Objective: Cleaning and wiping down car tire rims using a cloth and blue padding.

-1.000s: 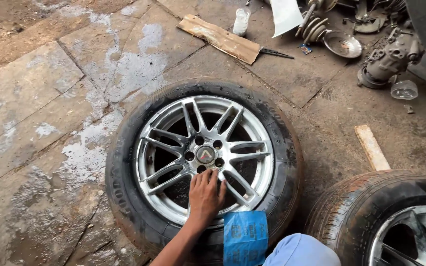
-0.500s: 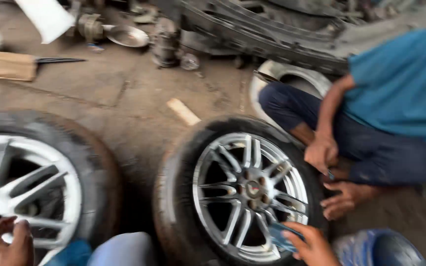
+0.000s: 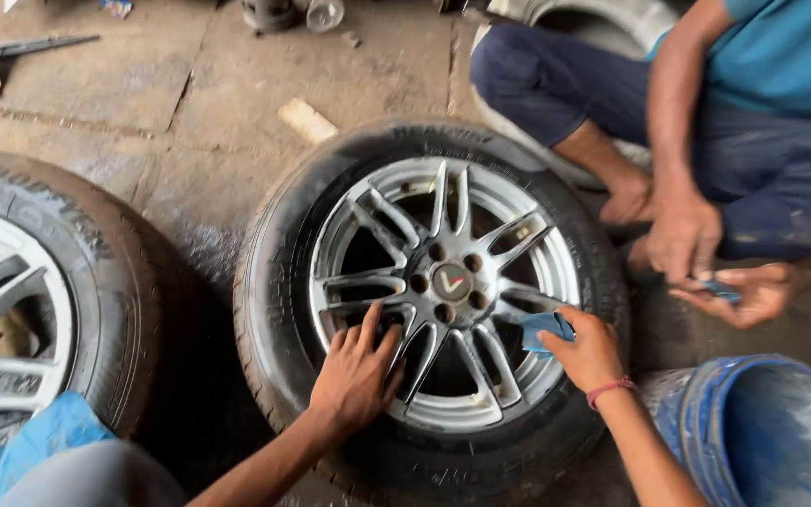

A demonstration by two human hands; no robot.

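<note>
Blue cloth (image 3: 544,329) in right hand (image 3: 589,351) (pinched), on silver wheel (image 3: 443,282) spokes

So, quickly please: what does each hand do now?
Left hand: open, flat on the silver alloy wheel.
Right hand: closed on a small blue cloth.

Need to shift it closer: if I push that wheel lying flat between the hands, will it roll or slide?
The wheel lies flat on the concrete floor, so it probably won't roll. Its thick rubber tyre and metal rim suggest weight, likely dragging rather than sliding. The left hand pressing the spokes adds resistance.
</note>
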